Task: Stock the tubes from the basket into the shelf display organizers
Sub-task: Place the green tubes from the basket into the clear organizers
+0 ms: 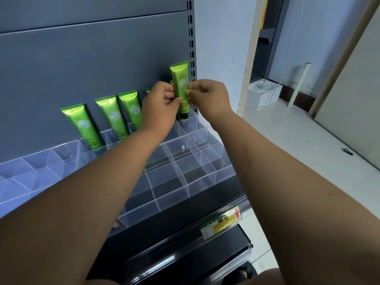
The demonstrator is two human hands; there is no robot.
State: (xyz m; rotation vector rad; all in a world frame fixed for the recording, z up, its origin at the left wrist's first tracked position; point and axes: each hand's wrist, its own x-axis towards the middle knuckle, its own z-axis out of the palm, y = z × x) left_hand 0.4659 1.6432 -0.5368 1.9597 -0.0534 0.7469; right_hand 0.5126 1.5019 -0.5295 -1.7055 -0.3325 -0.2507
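Two hands share one grip on a green tube (179,79). The left hand (159,103) pinches its left edge and the right hand (207,97) pinches its right edge, fingers curled. The tube stands almost straight, its long way up and down, with the flat end on top and the dark cap at the bottom. The cap sits at the back right box of the clear organizer (216,173) on the shelf (174,229). To do this well, keep it straight, lower it slowly, and face the name forward like the other tubes (111,114).
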